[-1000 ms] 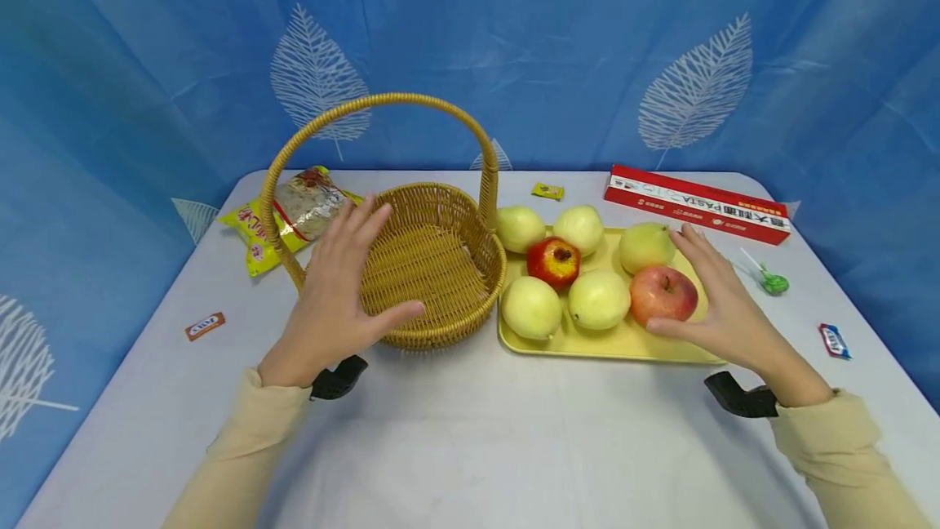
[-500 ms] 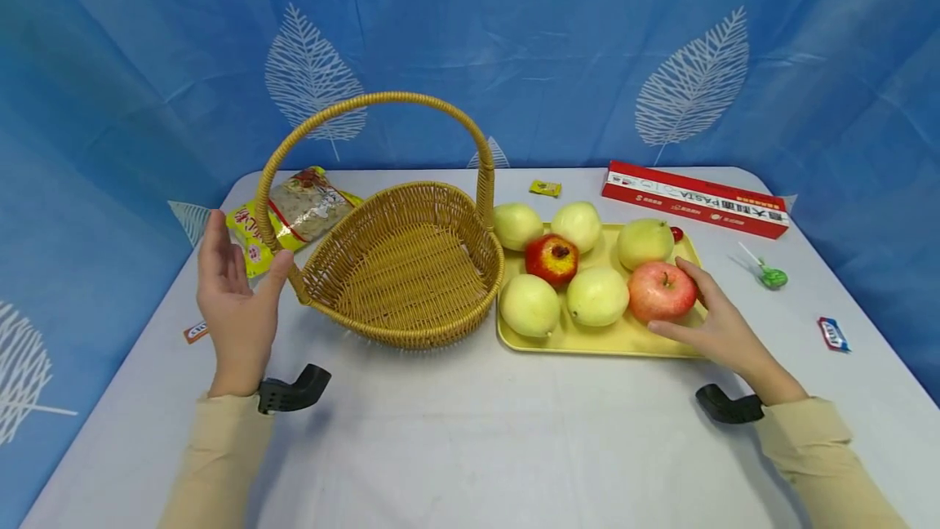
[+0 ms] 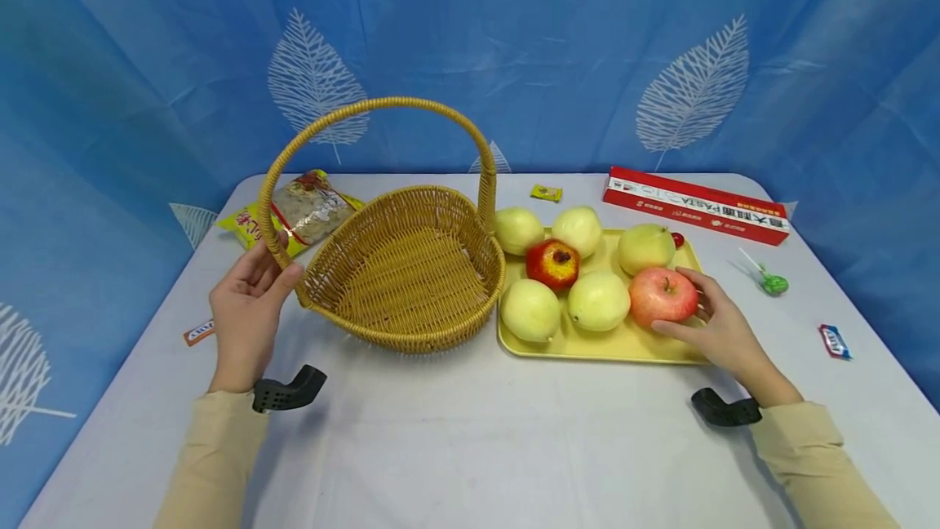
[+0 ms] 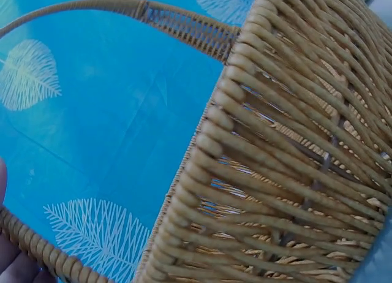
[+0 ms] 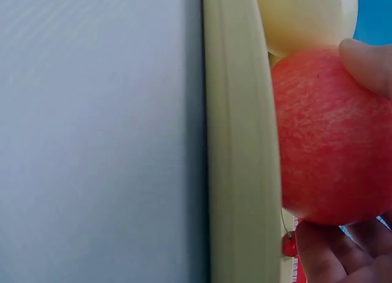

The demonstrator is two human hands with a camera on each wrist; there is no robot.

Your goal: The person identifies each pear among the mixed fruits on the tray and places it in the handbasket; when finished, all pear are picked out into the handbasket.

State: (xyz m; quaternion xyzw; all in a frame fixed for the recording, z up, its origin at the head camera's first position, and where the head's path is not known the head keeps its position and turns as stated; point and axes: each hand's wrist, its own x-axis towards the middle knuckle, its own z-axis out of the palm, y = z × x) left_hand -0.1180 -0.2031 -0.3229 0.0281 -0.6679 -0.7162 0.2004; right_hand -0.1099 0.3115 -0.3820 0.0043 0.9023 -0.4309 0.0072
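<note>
In the head view, my left hand [image 3: 250, 304] grips the left foot of the tall handle of a wicker basket [image 3: 404, 341], thumb on the near side. The left wrist view shows the basket's woven side [image 4: 288, 154] and the fingers [image 4: 21, 271] curled at the handle. My right hand [image 3: 723, 337] holds a red apple [image 3: 662, 297] at the right end of a yellow tray [image 3: 573, 346], its thumb and fingers on opposite sides. In the right wrist view the apple [image 5: 337, 142] sits right by the tray's rim [image 5: 239, 148].
On the tray lie a pomegranate [image 3: 552, 264], several pale green fruits [image 3: 598, 300] and a cherry [image 3: 677, 239]. Behind stand a red pasta box [image 3: 693, 206] and a yellow-wrapped candy [image 3: 547, 192]. A food packet [image 3: 312, 206] lies behind the basket; a lollipop [image 3: 773, 282] is at right.
My left hand has moved left from over the basket and closed on the handle's foot. My right hand has lowered onto the apple and taken hold of it. Basket and tray stay put.
</note>
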